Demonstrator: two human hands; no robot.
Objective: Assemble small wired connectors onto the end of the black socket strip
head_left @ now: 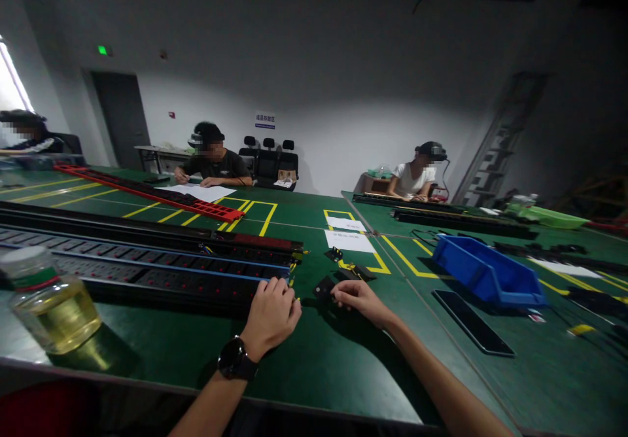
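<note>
Several long black power strips [147, 272] with red-dotted sockets lie side by side on the green table [314, 365]. My left hand [273, 313], a watch on its wrist, is curled over the right end of the nearest strip. Yellow-tipped wires stick out at the strips' ends. Just to the right, my right hand [362, 299] pinches a small flat black plate [324, 289] between thumb and forefinger, close to the strip's end. Beyond it lie another black end piece [360, 271] and a small black part [334, 254] with yellow on it.
A bottle of yellow liquid [53, 306] stands at the near left. On the right are a phone [473, 322] and a blue bin [485, 270]. Paper labels [349, 241] and a red rail [161, 192] lie farther back. Several people sit around the tables.
</note>
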